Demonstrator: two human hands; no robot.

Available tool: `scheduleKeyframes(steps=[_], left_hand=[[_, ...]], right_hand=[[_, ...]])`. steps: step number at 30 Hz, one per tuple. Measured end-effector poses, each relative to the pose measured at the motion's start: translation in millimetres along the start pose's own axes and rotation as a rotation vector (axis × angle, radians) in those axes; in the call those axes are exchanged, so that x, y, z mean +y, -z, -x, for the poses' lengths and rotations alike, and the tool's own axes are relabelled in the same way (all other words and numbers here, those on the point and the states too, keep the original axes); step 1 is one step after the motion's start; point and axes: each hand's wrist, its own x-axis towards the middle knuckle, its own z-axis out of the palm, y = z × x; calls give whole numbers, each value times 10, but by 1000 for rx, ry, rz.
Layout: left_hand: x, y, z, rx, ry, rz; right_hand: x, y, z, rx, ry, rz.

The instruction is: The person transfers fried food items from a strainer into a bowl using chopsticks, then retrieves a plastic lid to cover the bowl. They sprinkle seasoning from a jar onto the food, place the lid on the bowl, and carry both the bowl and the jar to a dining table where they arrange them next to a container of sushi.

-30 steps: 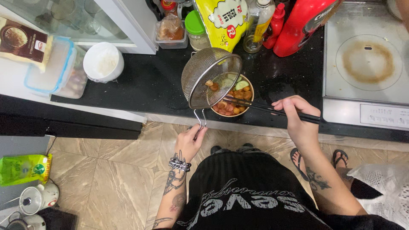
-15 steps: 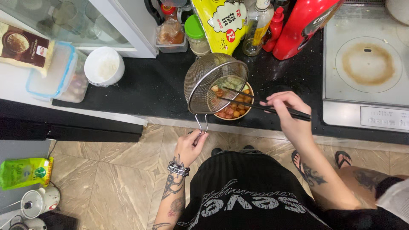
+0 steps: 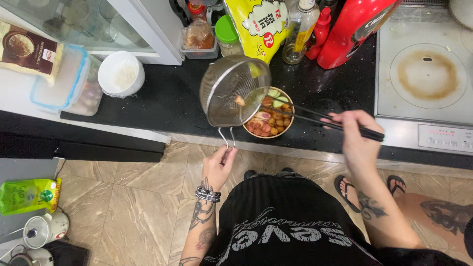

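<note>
The left hand (image 3: pixel 218 166) grips the wire handle of the mesh strainer (image 3: pixel 234 90), tilted over the bowl (image 3: pixel 268 119). The right hand (image 3: pixel 355 143) pinches black chopsticks (image 3: pixel 325 119), apparently scraping remaining pieces; the strainer rim should stay above the bowl.

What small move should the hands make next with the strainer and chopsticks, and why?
Probably the right hand should push the chopsticks to sweep the last food piece down into the bowl. The left hand holds the strainer tilted over the bowl, and one piece sits on its mesh.
</note>
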Motion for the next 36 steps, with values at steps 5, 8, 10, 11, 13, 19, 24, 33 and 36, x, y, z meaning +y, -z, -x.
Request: scheduleKeyframes(steps=[5, 8, 10, 11, 13, 19, 24, 33, 36], left_hand=[[-76, 16, -28, 76, 15, 53], [-103, 20, -34, 79, -1, 44], [-106, 19, -39, 72, -12, 26], [-101, 18, -38, 63, -9, 18], [-84, 15, -42, 50, -13, 4], [-12, 37, -49, 29, -23, -23], [32, 32, -69, 52, -16, 40], [-1, -25, -78, 16, -16, 119], [-3, -60, -60, 40, -29, 126]], right_hand=[[11, 302, 18, 57, -3, 17], [107, 336, -24, 41, -43, -11], [161, 318, -57, 20, -78, -32], [171, 317, -66, 17, -87, -26], [169, 308, -86, 9, -105, -15], [48, 313, -154, -15, -48, 12], [-17, 212, -174, -34, 69, 341], [-138, -80, -157, -163, 148, -62], [-138, -208, -113, -136, 281, -55]])
